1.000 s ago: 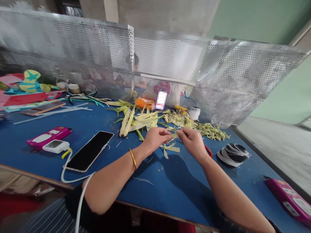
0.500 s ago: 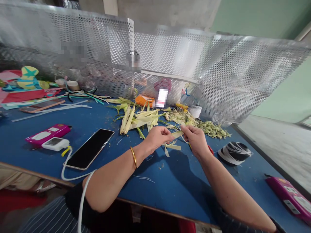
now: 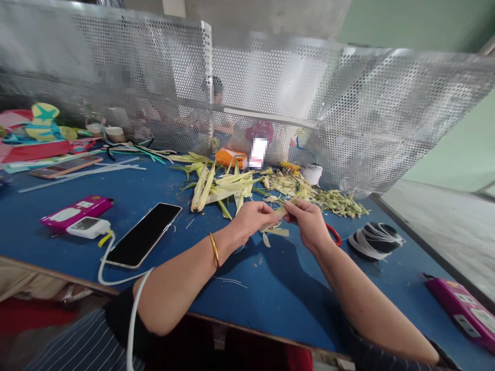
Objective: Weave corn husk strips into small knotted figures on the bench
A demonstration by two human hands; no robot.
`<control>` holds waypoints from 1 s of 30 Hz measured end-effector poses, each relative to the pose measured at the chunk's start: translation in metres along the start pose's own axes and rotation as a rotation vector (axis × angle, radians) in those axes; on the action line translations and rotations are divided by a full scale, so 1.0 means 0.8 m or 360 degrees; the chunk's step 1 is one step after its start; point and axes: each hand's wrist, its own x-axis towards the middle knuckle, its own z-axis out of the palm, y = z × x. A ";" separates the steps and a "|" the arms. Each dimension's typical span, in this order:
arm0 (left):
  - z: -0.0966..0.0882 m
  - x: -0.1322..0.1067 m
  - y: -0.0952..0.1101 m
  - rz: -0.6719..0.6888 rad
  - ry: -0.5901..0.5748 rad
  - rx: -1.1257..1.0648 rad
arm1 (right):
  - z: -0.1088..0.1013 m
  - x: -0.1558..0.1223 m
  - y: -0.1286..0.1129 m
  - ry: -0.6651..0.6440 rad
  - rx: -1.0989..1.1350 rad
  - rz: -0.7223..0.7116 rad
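Note:
A pale green strip of corn husk (image 3: 281,211) is stretched between my two hands above the blue table (image 3: 232,309). My left hand (image 3: 253,219) pinches its left end between thumb and fingers. Its right end is pinched by my right hand (image 3: 306,216), close to the left fingertips. Just below lie cut husk pieces (image 3: 276,233) on the tabletop. Behind my hands is a pile of corn husks (image 3: 228,188), and to its right a heap of small husk scraps (image 3: 332,203). Red-handled scissors (image 3: 334,235), partly hidden, lie beside my right wrist.
A spool of white thread (image 3: 375,241) stands at right, near a magenta device (image 3: 462,309). At left lie a black phone (image 3: 143,236), another magenta device (image 3: 75,212) and a white cable (image 3: 129,322). A perforated metal screen (image 3: 266,82) closes the back; a person sits behind it.
My right hand has shifted slightly left, closer to my left hand, so less of the husk strip shows between them. More of the red scissor handle is visible.

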 end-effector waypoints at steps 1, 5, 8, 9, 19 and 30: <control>0.000 -0.001 0.000 0.0011 -0.0033 0.0047 | 0.000 0.000 0.001 0.0030 -0.0011 -0.0011; 0.004 -0.004 -0.002 0.0066 -0.0108 0.0129 | 0.002 0.000 -0.002 0.0013 -0.0060 -0.0050; 0.005 -0.005 -0.004 0.0118 -0.0099 0.0107 | 0.005 -0.004 -0.005 -0.0054 -0.0091 -0.0092; 0.006 -0.005 -0.004 0.0140 -0.0080 0.0109 | 0.006 -0.005 -0.005 -0.0078 -0.0100 -0.0106; 0.001 -0.008 0.005 0.0124 -0.0299 0.0096 | -0.003 0.003 0.001 -0.0095 -0.0063 -0.0026; -0.004 0.008 -0.011 0.0637 0.0361 0.0388 | 0.019 -0.020 -0.009 -0.0466 -0.0164 0.0168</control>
